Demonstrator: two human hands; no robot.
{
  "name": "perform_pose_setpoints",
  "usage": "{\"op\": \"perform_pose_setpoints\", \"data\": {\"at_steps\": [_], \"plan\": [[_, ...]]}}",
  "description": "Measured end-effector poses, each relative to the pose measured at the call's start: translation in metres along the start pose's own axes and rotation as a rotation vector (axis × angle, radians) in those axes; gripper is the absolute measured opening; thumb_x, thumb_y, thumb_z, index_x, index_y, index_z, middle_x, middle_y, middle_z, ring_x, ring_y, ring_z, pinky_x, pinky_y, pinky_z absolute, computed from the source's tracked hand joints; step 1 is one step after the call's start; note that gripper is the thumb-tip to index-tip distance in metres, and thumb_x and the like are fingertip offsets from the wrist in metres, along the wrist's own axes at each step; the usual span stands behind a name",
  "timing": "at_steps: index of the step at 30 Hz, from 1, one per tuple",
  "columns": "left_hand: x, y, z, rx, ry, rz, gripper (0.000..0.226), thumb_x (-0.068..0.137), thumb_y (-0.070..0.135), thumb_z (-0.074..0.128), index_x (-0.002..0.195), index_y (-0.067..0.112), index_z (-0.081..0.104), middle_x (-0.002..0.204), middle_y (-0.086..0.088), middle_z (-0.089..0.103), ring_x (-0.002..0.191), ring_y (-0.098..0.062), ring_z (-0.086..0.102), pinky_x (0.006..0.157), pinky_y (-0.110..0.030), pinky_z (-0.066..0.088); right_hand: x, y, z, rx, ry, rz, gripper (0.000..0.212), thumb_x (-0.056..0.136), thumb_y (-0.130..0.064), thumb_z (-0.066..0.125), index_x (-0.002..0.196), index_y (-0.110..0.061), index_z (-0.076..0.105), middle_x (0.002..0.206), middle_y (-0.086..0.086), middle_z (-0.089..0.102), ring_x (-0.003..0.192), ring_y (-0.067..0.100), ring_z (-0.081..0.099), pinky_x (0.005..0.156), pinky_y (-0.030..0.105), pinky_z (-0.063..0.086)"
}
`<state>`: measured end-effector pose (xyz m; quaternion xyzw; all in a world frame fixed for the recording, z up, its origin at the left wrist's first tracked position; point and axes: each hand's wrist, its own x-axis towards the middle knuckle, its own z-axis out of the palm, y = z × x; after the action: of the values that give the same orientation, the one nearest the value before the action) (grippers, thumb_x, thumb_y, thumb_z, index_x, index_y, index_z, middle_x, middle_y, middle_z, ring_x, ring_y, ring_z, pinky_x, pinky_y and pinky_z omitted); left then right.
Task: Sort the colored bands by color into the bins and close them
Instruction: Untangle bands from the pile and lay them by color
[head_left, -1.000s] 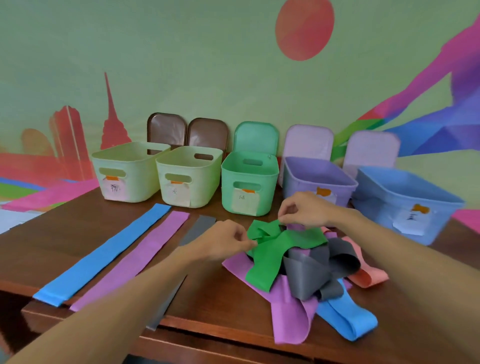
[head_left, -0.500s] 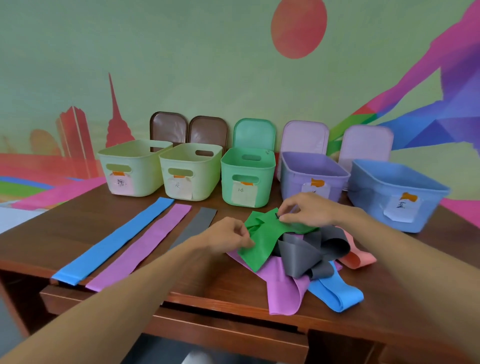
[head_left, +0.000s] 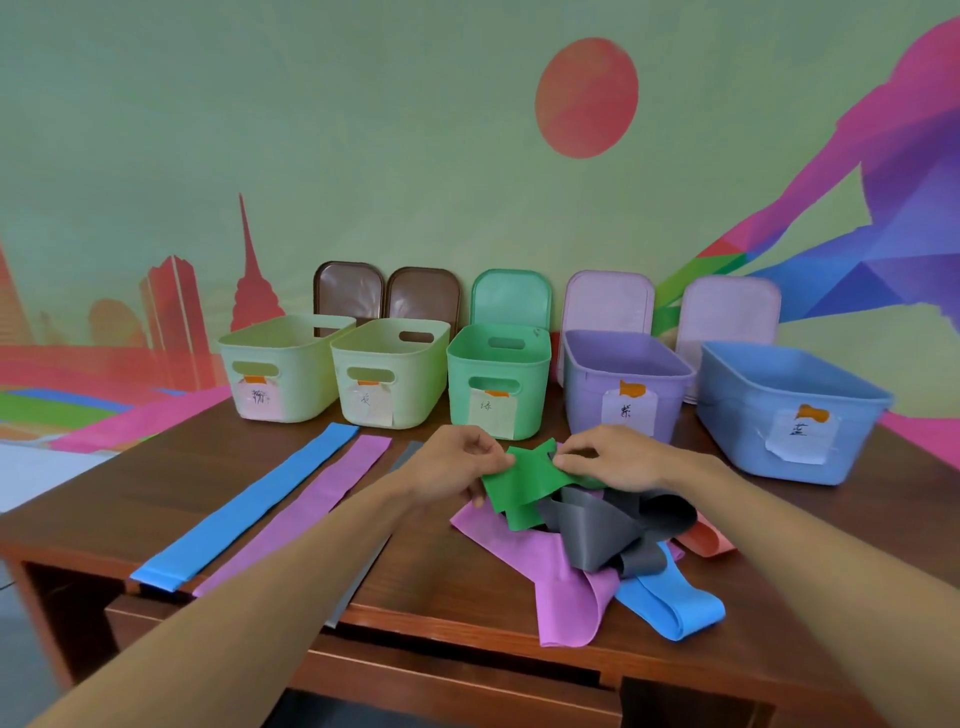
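A green band (head_left: 522, 486) is pinched at its top edge by my left hand (head_left: 457, 465) and my right hand (head_left: 608, 457), above a tangled pile. In the pile lie a grey band (head_left: 597, 535), a purple band (head_left: 566, 587), a blue band (head_left: 670, 605) and an orange-pink band (head_left: 709, 540). Flat on the left lie a blue band (head_left: 244, 509), a purple band (head_left: 306, 512) and a grey band (head_left: 363, 577), partly under my left arm. Along the back stand open bins: two pale yellow-green (head_left: 283, 369) (head_left: 389, 371), green (head_left: 498, 382), purple (head_left: 623, 382), blue (head_left: 789, 410).
Lids lean on the wall behind the bins: two brown (head_left: 348, 291), a green one (head_left: 511, 296), two pale pink (head_left: 727, 314). The brown wooden table (head_left: 156, 467) ends close to me, with a drawer front below its edge. Each bin carries a paper label.
Both hands lifted the green band's edge and came closer together over the pile. The view shifted back a little, so the bins sit higher in the frame.
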<state>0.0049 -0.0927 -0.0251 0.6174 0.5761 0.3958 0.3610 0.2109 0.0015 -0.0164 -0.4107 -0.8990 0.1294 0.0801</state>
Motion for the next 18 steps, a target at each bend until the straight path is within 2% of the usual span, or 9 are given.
{"op": "perform_pose_setpoints", "data": {"at_steps": [4,7,9,11,15,18], "plan": [[0.008,0.008,-0.009,-0.135,0.076,-0.016,0.018,0.084,0.019,0.071,0.092,0.005,0.063,0.077,-0.018,0.061,0.052,-0.019,0.053,0.051,-0.024,0.047,0.001,-0.010,-0.010,0.079,0.153,-0.043,0.026,0.093,-0.037,0.056,0.111,-0.022,0.067,0.113,-0.006,0.067,0.106,0.012,0.059,0.095,0.028,0.045],[0.016,0.020,-0.013,-0.223,0.107,-0.021,0.025,0.082,0.019,0.072,0.101,0.006,0.060,0.079,-0.021,0.061,0.045,-0.015,0.053,0.052,-0.026,0.046,-0.006,-0.030,-0.023,0.215,0.273,-0.121,0.018,0.088,-0.034,0.065,0.099,-0.021,0.068,0.099,-0.008,0.071,0.090,0.005,0.062,0.082,0.020,0.048],[0.022,0.031,-0.013,-0.263,0.123,-0.014,0.021,0.085,0.018,0.070,0.099,0.006,0.061,0.072,-0.014,0.063,0.044,-0.012,0.053,0.047,-0.022,0.040,-0.011,-0.043,-0.031,0.241,0.310,-0.173,0.016,0.084,-0.037,0.069,0.093,-0.024,0.069,0.091,-0.012,0.070,0.083,-0.001,0.061,0.073,0.013,0.045],[0.028,0.044,-0.013,-0.325,0.131,-0.008,0.011,0.087,0.015,0.066,0.093,0.007,0.060,0.061,-0.003,0.059,0.042,-0.010,0.052,0.045,-0.021,0.036,-0.013,-0.049,-0.038,0.236,0.325,-0.202,0.019,0.078,-0.043,0.073,0.088,-0.027,0.068,0.087,-0.014,0.068,0.081,-0.001,0.061,0.071,0.015,0.046],[0.041,0.064,-0.017,-0.341,0.122,0.031,0.009,0.089,0.012,0.064,0.095,0.006,0.060,0.065,-0.002,0.056,0.043,-0.009,0.051,0.048,-0.022,0.032,-0.012,-0.046,-0.046,0.210,0.405,-0.228,0.024,0.069,-0.049,0.076,0.079,-0.034,0.061,0.084,-0.013,0.065,0.079,0.003,0.060,0.073,0.026,0.051],[0.051,0.072,-0.015,-0.291,0.127,0.052,0.017,0.088,0.016,0.066,0.100,0.005,0.061,0.066,-0.001,0.058,0.046,-0.008,0.051,0.052,-0.023,0.030,-0.010,-0.040,-0.049,0.188,0.545,-0.264,0.019,0.074,-0.040,0.075,0.079,-0.026,0.063,0.081,-0.009,0.064,0.075,0.006,0.059,0.069,0.026,0.049]]}}
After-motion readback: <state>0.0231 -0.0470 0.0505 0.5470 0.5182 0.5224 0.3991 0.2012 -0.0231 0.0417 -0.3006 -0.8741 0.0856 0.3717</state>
